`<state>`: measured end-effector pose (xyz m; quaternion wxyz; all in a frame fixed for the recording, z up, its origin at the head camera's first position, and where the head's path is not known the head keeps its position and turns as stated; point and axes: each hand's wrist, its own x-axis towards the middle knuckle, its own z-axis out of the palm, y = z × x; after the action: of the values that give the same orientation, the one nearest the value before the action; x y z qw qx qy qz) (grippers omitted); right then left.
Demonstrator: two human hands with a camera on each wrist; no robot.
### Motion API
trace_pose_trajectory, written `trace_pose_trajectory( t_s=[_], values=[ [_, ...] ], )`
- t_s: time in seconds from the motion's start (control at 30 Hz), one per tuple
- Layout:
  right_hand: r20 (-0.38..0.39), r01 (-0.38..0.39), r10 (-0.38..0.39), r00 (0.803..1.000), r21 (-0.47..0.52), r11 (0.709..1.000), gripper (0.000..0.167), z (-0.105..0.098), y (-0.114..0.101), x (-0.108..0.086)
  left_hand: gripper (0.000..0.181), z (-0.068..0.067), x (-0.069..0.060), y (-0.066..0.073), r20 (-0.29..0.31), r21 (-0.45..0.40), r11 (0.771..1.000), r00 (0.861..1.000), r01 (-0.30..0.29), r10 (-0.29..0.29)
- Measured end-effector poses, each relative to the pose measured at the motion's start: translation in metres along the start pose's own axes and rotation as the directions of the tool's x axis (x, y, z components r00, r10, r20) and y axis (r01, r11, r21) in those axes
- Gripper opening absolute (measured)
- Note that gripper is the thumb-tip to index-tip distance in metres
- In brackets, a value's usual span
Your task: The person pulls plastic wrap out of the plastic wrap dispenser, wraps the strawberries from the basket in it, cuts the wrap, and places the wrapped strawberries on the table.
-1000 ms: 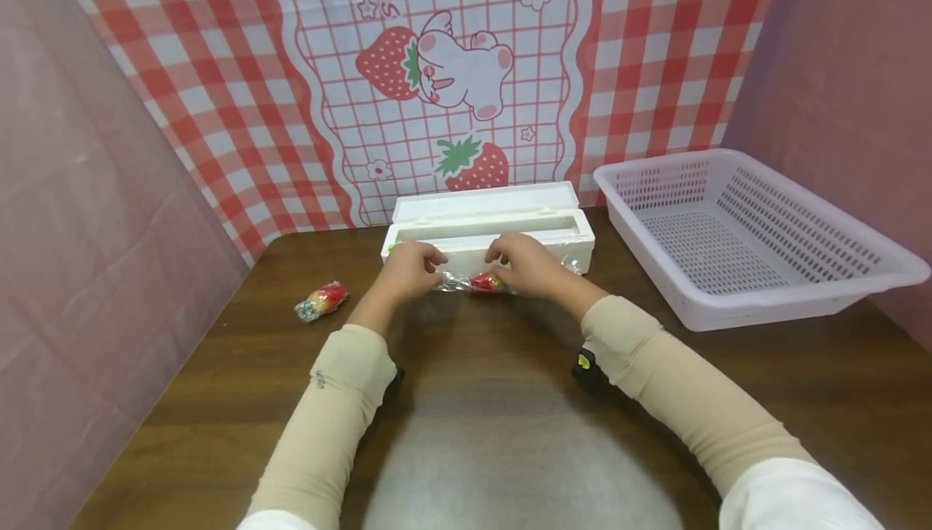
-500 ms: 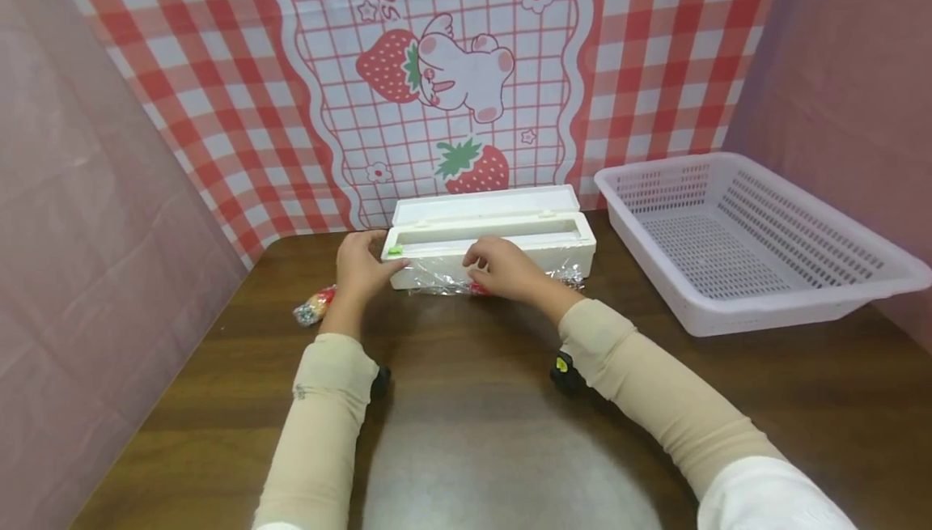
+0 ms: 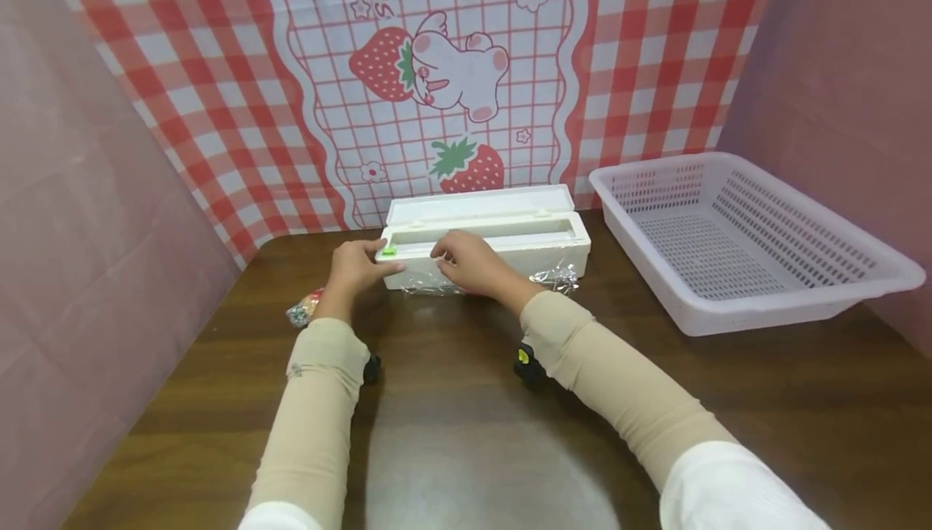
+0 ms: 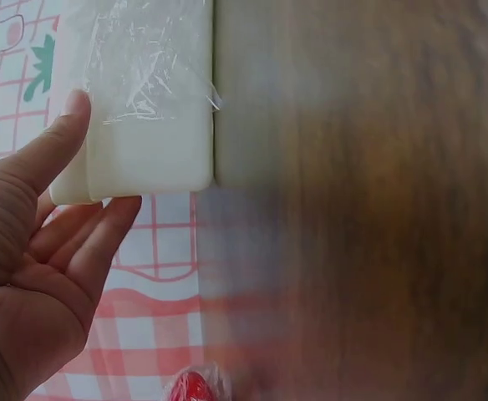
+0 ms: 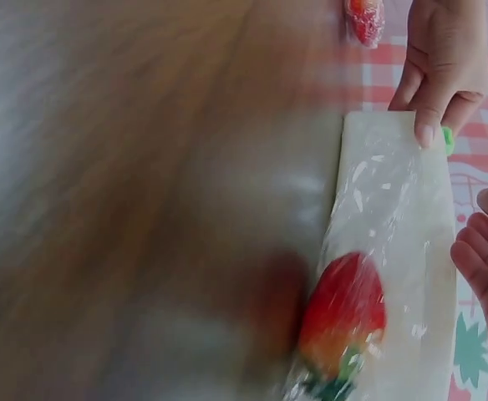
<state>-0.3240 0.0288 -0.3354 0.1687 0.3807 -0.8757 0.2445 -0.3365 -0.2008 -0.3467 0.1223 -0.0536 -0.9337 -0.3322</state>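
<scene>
A long white cling film dispenser point(image 3: 502, 259) stands at the back of the table, its lid point(image 3: 480, 204) folded back. My left hand point(image 3: 354, 267) grips its left end, thumb on the front, beside a green slider point(image 3: 389, 251). Clear film point(image 5: 369, 180) hangs down the dispenser's front. Behind or within that film, in the right wrist view, lies a strawberry-like piece point(image 5: 344, 305), red fading to yellow with a green end. My right hand point(image 3: 469, 261) is at the dispenser's upper front edge, fingers loosely bent, a gap showing between thumb and fingers; whether they touch the film I cannot tell.
A similar film-wrapped red and yellow piece point(image 3: 304, 307) lies left of my left hand. To the right stands a white perforated plastic basket point(image 3: 699, 303). A checked strawberry-print cloth point(image 3: 539, 69) hangs directly behind the dispenser.
My left hand has left the film and moved left to the dispenser's end. My right hand has shifted left along the front edge, from the strawberry-like piece toward the dispenser's left half.
</scene>
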Motion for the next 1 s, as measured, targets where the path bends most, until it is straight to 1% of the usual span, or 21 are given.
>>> trace_pose_trajectory(
  t_s=[0.13, 0.2, 0.27, 0.37, 0.43, 0.5, 0.57, 0.6, 0.67, 0.73, 0.8, 0.9, 1.0],
  values=[
    [0.042, -0.056, 0.057, 0.997, -0.038, 0.998, 0.023, 0.002, -0.01, 0.024, 0.065, -0.002, 0.005, 0.002, -0.017, 0.029, 0.999, 0.999, -0.03, 0.031],
    [0.069, -0.069, 0.074, 0.995, -0.07, 0.995, 0.024, 0.005, -0.016, 0.036, 0.064, -0.003, 0.007, 0.002, -0.023, 0.029, 0.999, 0.999, -0.037, 0.038],
    [0.106, -0.04, 0.055, 0.993, -0.134, 0.99, 0.025, 0.01, -0.022, 0.046, 0.062, -0.002, 0.007, 0.002, -0.024, 0.031, 0.999, 0.999, -0.039, 0.039],
    [0.173, 0.028, 0.013, 0.985, -0.233, 0.972, 0.024, 0.017, -0.03, 0.059, 0.058, -0.002, 0.005, 0.001, -0.014, 0.029, 0.999, 1.0, -0.019, 0.019],
    [0.219, 0.056, 0.007, 0.976, -0.281, 0.958, 0.03, 0.021, -0.035, 0.064, 0.055, -0.001, 0.003, 0.0, -0.014, 0.03, 0.999, 1.0, -0.011, 0.012],
    [0.245, 0.054, 0.024, 0.969, -0.306, 0.951, 0.039, 0.023, -0.038, 0.069, 0.051, -0.002, 0.002, 0.001, -0.018, 0.028, 1.0, 1.0, -0.005, 0.006],
    [0.248, 0.026, 0.052, 0.967, -0.303, 0.953, 0.048, 0.026, -0.042, 0.071, 0.048, -0.001, 0.001, 0.0, -0.024, 0.035, 0.999, 1.0, -0.004, 0.005],
    [0.242, 0.018, 0.06, 0.968, -0.306, 0.952, 0.046, 0.028, -0.043, 0.073, 0.046, -0.001, 0.001, 0.0, -0.03, 0.032, 0.999, 1.0, 0.002, -0.001],
    [0.209, 0.004, 0.064, 0.976, -0.311, 0.95, 0.032, 0.032, -0.043, 0.076, 0.045, -0.002, 0.001, 0.0, -0.031, 0.028, 0.999, 0.999, 0.016, -0.015],
    [0.183, 0.0, 0.058, 0.981, -0.302, 0.953, 0.021, 0.035, -0.044, 0.078, 0.042, -0.002, 0.002, 0.0, -0.031, 0.03, 0.999, 0.999, 0.027, -0.026],
    [0.173, 0.008, 0.045, 0.984, -0.295, 0.955, 0.012, 0.036, -0.045, 0.079, 0.04, -0.002, 0.003, -0.001, -0.032, 0.037, 0.999, 0.999, 0.032, -0.031],
    [0.166, 0.01, 0.037, 0.985, -0.273, 0.962, 0.016, 0.035, -0.045, 0.08, 0.04, -0.001, 0.005, -0.001, -0.032, 0.052, 0.998, 0.999, 0.022, -0.02],
    [0.154, -0.002, 0.045, 0.987, -0.268, 0.963, 0.013, 0.035, -0.043, 0.079, 0.042, 0.0, 0.003, -0.002, -0.043, 0.044, 0.999, 0.999, 0.02, -0.018]
  ],
)
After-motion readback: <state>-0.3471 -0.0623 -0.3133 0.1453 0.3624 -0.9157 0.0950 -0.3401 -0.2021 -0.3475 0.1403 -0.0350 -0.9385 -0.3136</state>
